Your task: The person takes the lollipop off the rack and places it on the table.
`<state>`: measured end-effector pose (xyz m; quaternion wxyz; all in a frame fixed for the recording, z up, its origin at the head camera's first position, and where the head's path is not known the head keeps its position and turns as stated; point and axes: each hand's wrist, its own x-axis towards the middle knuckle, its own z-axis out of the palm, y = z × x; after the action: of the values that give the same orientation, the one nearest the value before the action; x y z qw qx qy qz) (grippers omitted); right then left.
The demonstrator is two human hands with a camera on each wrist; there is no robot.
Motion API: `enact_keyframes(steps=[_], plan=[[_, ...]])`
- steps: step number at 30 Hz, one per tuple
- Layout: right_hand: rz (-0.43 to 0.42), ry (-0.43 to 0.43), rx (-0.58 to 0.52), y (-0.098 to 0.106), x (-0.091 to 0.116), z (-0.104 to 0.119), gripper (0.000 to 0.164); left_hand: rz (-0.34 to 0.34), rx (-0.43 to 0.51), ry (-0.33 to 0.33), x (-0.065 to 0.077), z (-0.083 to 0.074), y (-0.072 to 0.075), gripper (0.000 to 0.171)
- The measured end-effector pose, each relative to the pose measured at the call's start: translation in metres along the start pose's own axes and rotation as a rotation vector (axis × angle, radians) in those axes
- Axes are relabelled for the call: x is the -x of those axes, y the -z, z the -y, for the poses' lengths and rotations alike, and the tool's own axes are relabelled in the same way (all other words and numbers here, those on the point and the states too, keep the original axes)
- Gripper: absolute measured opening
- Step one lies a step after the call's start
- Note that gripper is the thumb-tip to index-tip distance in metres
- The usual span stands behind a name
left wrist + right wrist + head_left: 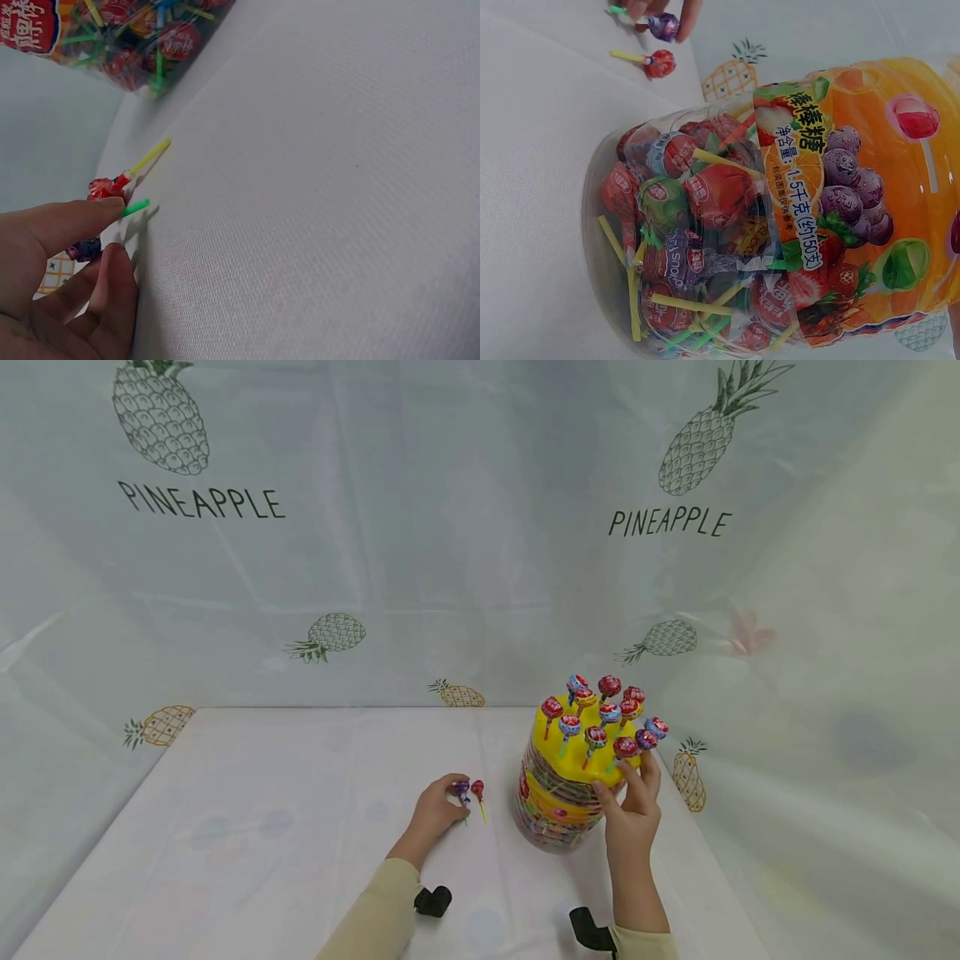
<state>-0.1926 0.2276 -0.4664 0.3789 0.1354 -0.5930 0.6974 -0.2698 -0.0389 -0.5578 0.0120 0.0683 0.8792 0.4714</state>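
My left hand [438,807] is low over the white table, with a purple-wrapped lollipop [664,27] between thumb and fingers; its green stick [136,208] pokes out past the thumb. Just beside it lies a red lollipop [477,790] with a yellow stick. A clear plastic jar [536,837], full of wrapped lollipops, stands upright to the right. Several lollipops stick up out of its yellow lid [555,762]. My right hand [633,810] holds the jar at the lid's near right edge, thumb in front and fingertips close to the outer lollipops. The right wrist view hardly shows that hand.
A white cloth covers the table [300,827]. Behind it and at the right hangs a pale curtain [480,543] printed with pineapples. Black wrist-camera mounts [433,902] sit near both forearms.
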Motion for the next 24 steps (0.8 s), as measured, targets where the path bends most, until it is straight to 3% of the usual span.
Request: enact_keyframes(steps=[16,24], plan=[[0.017,0.021,-0.026,0.0013,0.0001,-0.0035,0.038,0.049,-0.131,-0.033,-0.0067,0.0057,-0.0034,0.055],[-0.006,-0.031,0.008,0.0005,0.0000,0.0009,0.036,0.099,-0.146,-0.036,-0.0078,0.0051,-0.0005,0.060]])
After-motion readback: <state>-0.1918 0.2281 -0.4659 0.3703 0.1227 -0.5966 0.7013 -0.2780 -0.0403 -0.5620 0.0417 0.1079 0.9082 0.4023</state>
